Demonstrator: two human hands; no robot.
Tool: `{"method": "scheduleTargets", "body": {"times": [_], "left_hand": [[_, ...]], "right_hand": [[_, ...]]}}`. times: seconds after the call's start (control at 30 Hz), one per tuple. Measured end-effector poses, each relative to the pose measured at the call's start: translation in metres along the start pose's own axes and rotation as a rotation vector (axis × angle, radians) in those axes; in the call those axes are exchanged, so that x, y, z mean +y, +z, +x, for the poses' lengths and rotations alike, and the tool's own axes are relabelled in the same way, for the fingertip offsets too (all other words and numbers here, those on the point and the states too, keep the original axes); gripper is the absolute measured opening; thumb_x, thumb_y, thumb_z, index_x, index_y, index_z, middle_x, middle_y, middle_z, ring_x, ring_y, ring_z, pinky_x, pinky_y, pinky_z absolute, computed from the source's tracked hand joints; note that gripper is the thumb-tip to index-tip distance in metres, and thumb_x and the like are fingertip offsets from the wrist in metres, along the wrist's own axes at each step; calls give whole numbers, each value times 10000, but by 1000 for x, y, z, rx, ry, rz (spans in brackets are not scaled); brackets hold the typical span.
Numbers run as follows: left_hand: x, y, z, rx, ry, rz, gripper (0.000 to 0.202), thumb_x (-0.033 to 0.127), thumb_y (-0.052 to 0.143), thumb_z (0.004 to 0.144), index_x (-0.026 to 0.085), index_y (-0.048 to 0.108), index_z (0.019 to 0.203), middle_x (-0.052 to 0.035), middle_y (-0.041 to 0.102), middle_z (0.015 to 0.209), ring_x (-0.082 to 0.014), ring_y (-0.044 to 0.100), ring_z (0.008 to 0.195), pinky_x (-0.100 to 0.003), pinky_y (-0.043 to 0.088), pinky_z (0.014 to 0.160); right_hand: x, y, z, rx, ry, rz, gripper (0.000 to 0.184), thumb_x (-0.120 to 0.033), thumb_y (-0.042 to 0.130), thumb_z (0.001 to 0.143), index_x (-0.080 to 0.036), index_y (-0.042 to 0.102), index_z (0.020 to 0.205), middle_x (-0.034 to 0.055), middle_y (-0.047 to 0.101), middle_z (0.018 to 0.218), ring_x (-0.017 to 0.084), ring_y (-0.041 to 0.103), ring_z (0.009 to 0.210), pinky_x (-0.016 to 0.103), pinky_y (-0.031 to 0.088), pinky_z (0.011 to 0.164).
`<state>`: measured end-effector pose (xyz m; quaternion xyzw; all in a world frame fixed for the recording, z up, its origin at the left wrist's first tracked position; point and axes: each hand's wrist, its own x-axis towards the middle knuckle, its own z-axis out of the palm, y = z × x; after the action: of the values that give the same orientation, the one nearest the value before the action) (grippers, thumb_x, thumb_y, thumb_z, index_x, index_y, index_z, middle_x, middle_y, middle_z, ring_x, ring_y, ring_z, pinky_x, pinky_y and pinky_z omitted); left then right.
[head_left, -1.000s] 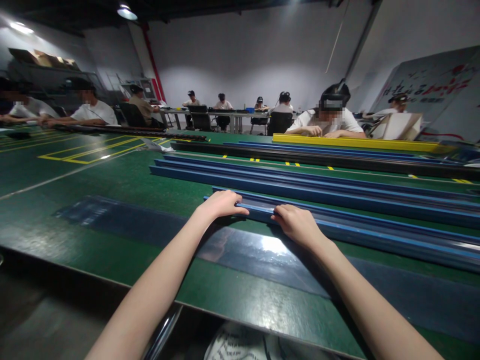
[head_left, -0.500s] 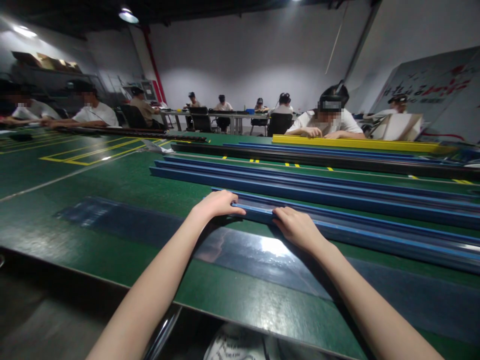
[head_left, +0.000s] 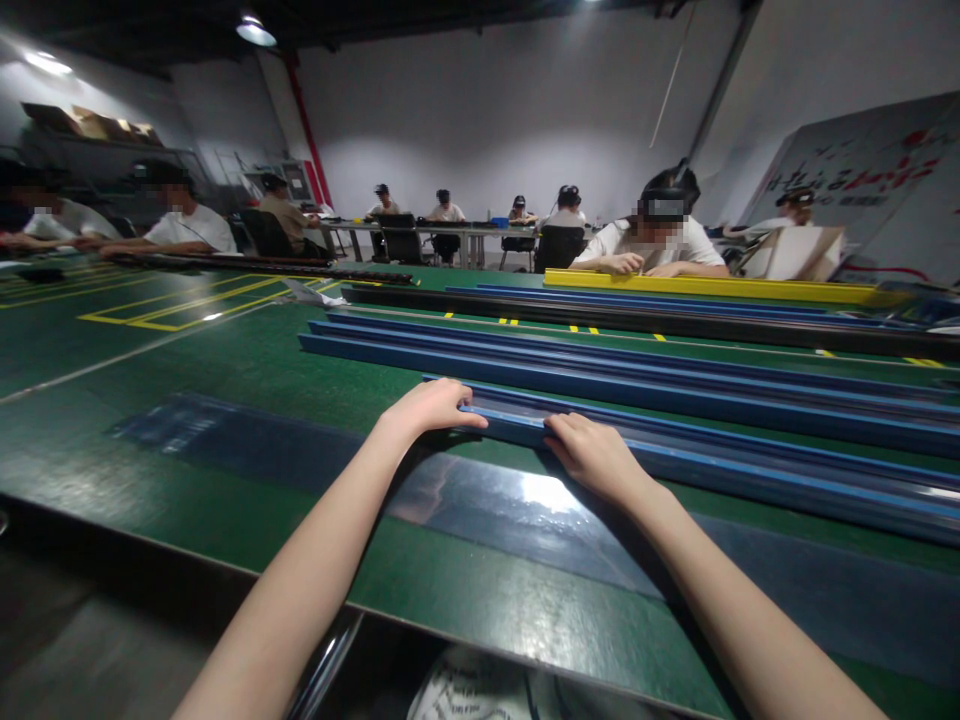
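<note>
A long blue channel strip (head_left: 720, 478) lies across the green table, its left end under my hands. My left hand (head_left: 435, 405) grips that end, thumb along the near wall and fingers bent over into the channel. A short way to the right, my right hand (head_left: 589, 450) is closed on the near edge of the same strip, its fingertips curled over the rim. On the table in front of the strip lies a flat, glossy clear film (head_left: 517, 505), passing beneath both forearms.
Behind it rest more blue channel strips (head_left: 600, 372) and a dark strip (head_left: 465, 305). Across the green table (head_left: 247, 370), a co-worker (head_left: 664, 230) handles a yellow strip (head_left: 697, 287). Other people sit farther back. The table's front edge (head_left: 187, 553) runs below my arms.
My left hand has shifted very slightly to the left along the strip. My right hand and the strip look the same as before.
</note>
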<state>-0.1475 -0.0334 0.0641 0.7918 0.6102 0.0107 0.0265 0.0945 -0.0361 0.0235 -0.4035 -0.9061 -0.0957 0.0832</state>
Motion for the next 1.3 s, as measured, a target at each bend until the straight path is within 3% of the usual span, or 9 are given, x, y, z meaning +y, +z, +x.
{"method": "scheduleTargets", "body": {"times": [0.7, 0.93, 1.3], "left_hand": [[-8, 3, 3, -16, 51, -106, 426, 557, 528, 722, 176, 641, 876, -52, 661, 885, -187, 589, 801, -218, 385, 619], [-4, 2, 1, -8, 39, -56, 411, 549, 516, 730, 193, 640, 896, -53, 663, 927, -189, 590, 827, -215, 388, 631], [3, 7, 3, 39, 142, 17, 331, 461, 524, 745, 189, 637, 894, -60, 655, 926, -203, 597, 839, -230, 406, 652]], "right_hand": [[-1, 0, -1, 37, -12, -12, 176, -218, 379, 887, -169, 541, 932, 79, 621, 894, 175, 545, 819, 245, 307, 607], [0, 2, -1, 51, -22, -10, 178, -223, 380, 888, -165, 541, 935, 77, 618, 891, 174, 543, 815, 243, 298, 600], [-1, 1, 0, 40, -9, -13, 177, -231, 378, 890, -170, 538, 938, 73, 614, 890, 171, 542, 812, 246, 296, 598]]}}
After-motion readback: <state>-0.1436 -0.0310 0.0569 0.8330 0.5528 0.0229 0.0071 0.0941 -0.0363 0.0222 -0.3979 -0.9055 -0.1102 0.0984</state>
